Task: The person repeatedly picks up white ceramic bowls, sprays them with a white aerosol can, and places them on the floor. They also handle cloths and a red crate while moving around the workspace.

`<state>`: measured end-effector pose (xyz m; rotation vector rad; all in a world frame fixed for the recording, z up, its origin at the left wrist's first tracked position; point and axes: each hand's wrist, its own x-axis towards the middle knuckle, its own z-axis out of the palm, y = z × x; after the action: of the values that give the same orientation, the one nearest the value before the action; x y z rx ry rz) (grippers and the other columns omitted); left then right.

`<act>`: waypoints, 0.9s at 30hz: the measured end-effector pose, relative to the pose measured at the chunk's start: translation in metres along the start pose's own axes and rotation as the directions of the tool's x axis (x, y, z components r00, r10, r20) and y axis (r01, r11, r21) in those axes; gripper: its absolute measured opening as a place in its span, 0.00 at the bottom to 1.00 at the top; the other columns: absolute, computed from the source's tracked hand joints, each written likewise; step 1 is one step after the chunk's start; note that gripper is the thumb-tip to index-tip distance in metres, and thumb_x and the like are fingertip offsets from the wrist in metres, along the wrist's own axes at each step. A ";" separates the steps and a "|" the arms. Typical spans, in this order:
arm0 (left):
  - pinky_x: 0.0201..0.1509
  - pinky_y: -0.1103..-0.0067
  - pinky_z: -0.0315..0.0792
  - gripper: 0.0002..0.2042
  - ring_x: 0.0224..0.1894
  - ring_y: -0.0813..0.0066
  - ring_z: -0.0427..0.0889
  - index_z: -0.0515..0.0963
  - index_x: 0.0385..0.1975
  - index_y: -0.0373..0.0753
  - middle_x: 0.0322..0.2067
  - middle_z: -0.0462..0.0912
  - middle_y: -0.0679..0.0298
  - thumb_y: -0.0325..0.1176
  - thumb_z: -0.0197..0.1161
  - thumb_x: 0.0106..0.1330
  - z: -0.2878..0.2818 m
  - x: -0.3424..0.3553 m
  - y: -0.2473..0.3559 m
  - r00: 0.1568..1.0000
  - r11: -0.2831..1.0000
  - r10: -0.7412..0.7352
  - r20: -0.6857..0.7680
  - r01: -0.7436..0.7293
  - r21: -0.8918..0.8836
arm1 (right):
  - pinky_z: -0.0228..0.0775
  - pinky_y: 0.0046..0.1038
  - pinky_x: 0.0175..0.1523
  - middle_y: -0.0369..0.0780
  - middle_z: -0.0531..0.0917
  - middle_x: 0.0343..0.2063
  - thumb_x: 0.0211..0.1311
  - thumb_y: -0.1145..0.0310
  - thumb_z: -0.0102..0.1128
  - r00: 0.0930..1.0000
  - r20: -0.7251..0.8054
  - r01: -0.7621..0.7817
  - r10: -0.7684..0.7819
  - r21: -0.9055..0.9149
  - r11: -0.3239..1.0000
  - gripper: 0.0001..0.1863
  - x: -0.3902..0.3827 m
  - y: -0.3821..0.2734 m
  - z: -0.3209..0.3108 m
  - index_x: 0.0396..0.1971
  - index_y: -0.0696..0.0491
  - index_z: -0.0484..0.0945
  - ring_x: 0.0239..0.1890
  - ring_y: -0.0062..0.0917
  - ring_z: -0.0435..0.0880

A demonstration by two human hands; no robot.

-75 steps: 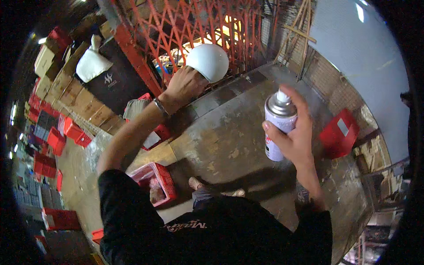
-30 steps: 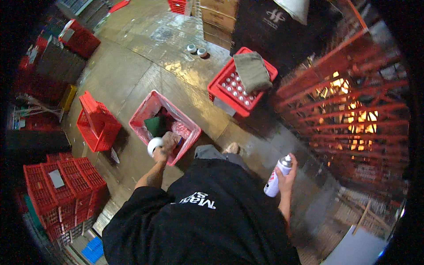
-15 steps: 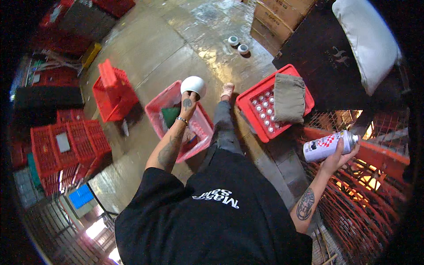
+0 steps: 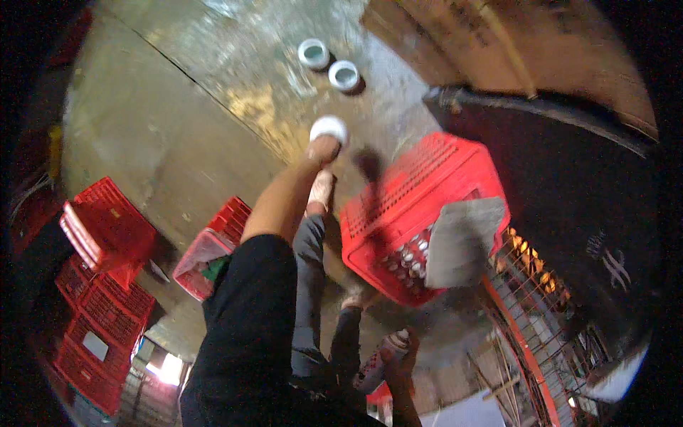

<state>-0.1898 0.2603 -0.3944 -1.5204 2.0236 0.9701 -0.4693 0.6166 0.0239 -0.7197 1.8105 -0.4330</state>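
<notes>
Over the floor (image 4: 171, 142), upper middle of our view, we find the left hand (image 4: 324, 151) at the end of a long, outstretched arm, closed on a white bowl (image 4: 329, 129). Fingers mostly hidden; whether the bowl touches the floor we cannot tell. Just beyond it we count two more bowls (image 4: 345, 75) standing close together, mouths up, greyish inside.

Low in view, dim and blurred, the right hand (image 4: 408, 359) grips a spray can (image 4: 371, 371) — can aslant, silver top pointing up and right, well apart from the bowls.

Between the hands and off to the right, we note a red crate (image 4: 416, 181): rows of small white-topped things (image 4: 409, 257) in it, a grey cloth (image 4: 464, 245) draped over part of them. Black sheeting (image 4: 548, 178) beyond, cartons (image 4: 455, 50) above that, a red gate (image 4: 514, 320) below.

Left of the black sleeve (image 4: 249, 299) we see a lined crate (image 4: 186, 282) with something green inside — partly behind the sleeve. More red crates (image 4: 107, 306) stacked at far left. One shoe (image 4: 321, 191) shows just below the left wrist.
</notes>
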 end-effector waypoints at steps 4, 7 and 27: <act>0.59 0.66 0.73 0.16 0.54 0.57 0.81 0.84 0.45 0.39 0.50 0.83 0.53 0.38 0.49 0.70 -0.037 0.083 0.024 1.000 0.995 0.000 -0.009 -0.001 -0.100 | 0.71 0.33 0.58 0.39 0.74 0.48 0.53 0.76 0.71 0.920 -0.129 -0.381 0.371 -0.066 0.922 0.42 0.024 -0.026 0.027 0.67 0.49 0.57 0.50 0.29 0.75; 0.59 0.64 0.74 0.17 0.58 0.61 0.80 0.81 0.53 0.43 0.56 0.81 0.57 0.40 0.50 0.72 -0.025 0.148 0.031 0.999 1.000 0.020 0.045 -0.019 -0.021 | 0.72 0.33 0.57 0.40 0.75 0.48 0.55 0.76 0.70 0.847 -0.158 -0.491 0.507 0.132 0.861 0.41 0.044 -0.024 0.031 0.66 0.49 0.56 0.50 0.29 0.76; 0.65 0.63 0.65 0.25 0.61 0.53 0.72 0.65 0.64 0.37 0.60 0.70 0.45 0.38 0.49 0.68 0.127 -0.108 0.037 0.950 0.939 -0.249 -0.190 0.188 -0.289 | 0.75 0.35 0.55 0.42 0.70 0.54 0.51 0.70 0.68 0.990 -0.096 -0.112 0.098 -0.146 0.983 0.43 0.057 -0.038 -0.032 0.68 0.51 0.56 0.52 0.35 0.75</act>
<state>-0.2002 0.4310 -0.3933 -2.0353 1.8683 1.0534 -0.5025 0.5495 0.0173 -0.7142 1.9710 -0.2630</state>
